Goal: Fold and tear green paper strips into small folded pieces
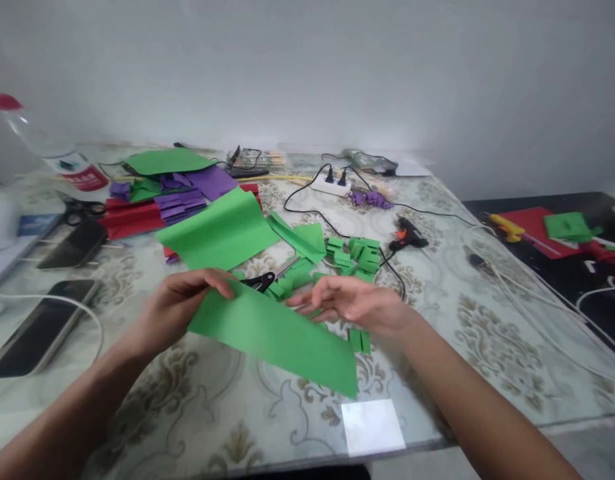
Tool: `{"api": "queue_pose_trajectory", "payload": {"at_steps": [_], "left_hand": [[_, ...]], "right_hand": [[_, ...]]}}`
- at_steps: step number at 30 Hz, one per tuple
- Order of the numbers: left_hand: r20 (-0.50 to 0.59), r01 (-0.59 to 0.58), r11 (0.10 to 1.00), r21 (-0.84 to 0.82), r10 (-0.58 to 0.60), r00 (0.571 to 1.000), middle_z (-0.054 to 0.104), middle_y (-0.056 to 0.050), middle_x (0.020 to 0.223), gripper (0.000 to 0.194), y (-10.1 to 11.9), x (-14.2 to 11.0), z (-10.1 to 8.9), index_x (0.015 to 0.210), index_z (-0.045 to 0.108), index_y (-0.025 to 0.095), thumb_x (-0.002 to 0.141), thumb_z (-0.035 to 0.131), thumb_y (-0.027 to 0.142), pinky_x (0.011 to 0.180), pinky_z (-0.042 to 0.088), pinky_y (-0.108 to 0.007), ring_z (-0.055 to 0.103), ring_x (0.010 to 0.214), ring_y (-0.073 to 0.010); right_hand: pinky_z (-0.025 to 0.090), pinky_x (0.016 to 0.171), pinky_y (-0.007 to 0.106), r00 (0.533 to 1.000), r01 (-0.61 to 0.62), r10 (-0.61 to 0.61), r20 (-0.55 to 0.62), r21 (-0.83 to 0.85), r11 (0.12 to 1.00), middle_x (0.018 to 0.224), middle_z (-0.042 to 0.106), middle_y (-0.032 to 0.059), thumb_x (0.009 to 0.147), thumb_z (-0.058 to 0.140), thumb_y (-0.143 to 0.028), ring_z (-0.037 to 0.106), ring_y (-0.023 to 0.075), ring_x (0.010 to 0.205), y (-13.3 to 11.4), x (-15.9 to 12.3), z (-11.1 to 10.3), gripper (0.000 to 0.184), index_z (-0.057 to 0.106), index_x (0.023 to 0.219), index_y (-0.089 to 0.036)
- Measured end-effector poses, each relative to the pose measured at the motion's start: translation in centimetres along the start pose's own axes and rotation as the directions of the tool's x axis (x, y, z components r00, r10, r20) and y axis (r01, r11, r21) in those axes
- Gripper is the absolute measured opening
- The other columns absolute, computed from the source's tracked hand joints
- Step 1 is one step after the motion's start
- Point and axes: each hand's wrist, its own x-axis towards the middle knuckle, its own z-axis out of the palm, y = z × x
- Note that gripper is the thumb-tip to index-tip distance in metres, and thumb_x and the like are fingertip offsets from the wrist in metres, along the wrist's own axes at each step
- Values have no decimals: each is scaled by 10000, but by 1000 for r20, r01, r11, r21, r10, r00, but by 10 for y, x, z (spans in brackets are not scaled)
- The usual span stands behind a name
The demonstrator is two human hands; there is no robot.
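Note:
My left hand [190, 303] pinches the upper left corner of a long green paper strip [277, 337], which slants down to the right above the table. Behind the strip's far edge is my right hand [355, 303], its fingers apart and slightly curled, with nothing visibly gripped. Black-handled scissors [260, 282] lie on the table just beyond the strip, partly hidden by it. Past them rest a larger green sheet [222, 230] and a pile of cut green pieces [355, 255]. One slit green piece [360, 341] sits beneath my right wrist.
A hot glue gun [409, 235] and a white power strip [331, 184] with trailing cords stand farther back. Phones [42, 327] and a bottle [62, 153] are on the left. A white paper square [372, 427] lies near the front edge. Purple folded paper [180, 203] is piled at back left.

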Motion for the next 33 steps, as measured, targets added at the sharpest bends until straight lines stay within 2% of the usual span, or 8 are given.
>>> {"api": "queue_pose_trajectory", "payload": {"at_steps": [5,8,10,16,21,25,30,33], "left_hand": [[232,-155,982,107,126,964,809,-105,995,298,3,-8,18,775,817,225,976,652,370,760,559,-309,738,846,-242],[343,-212,970,116,162,925,802,-106,1024,296,2,-12,26,839,820,230,1008,598,330,836,555,-319,745,903,-247],[375,-190,975,114,135,917,795,-103,1058,276,0,-14,26,885,816,234,1009,580,307,873,548,-325,736,951,-257],[252,137,990,-23,-126,960,770,-74,1080,282,-4,-17,25,1170,731,261,962,568,360,801,539,-307,689,969,-262],[322,82,975,204,-146,935,712,-39,856,308,0,-17,45,957,764,217,938,663,508,645,459,-261,607,779,-207],[378,91,976,200,-162,912,632,-12,729,356,-1,-17,50,850,754,199,949,649,524,555,393,-230,528,676,-165],[294,183,972,145,-219,930,619,1,668,345,-2,-8,25,775,751,193,869,753,525,491,362,-205,508,582,-130],[91,310,949,49,-314,945,600,24,577,363,-1,2,4,746,749,184,771,832,537,423,321,-189,489,476,-108]], "right_hand": [[505,829,303,986,-52,19,-163,-200,978,1016,733,54,845,822,-471,670,169,903,25,16,28,395,714,1088,-178],[349,590,253,986,-69,15,-166,-324,944,703,538,-45,860,801,-514,468,108,634,34,19,42,371,648,815,-178],[248,537,262,982,-71,-7,-186,-408,910,631,392,-68,880,779,-513,349,97,584,37,18,45,441,544,695,-188],[193,520,272,963,-88,-69,-262,-543,835,593,329,-66,962,661,-445,311,102,553,46,17,43,413,505,669,-200],[219,517,269,959,-97,-83,-270,-590,801,601,374,-56,957,673,-453,337,105,566,53,18,48,411,543,667,-192],[253,527,262,961,-74,-106,-255,-610,789,614,424,-48,996,607,-401,379,110,584,50,18,53,324,626,755,-185],[244,535,271,966,-71,-87,-242,-575,815,619,391,-48,981,621,-426,347,110,583,39,14,48,345,619,736,-182],[228,538,280,964,-60,-86,-252,-519,853,622,355,-52,956,645,-516,322,109,578,31,13,41,415,608,712,-182]]}}
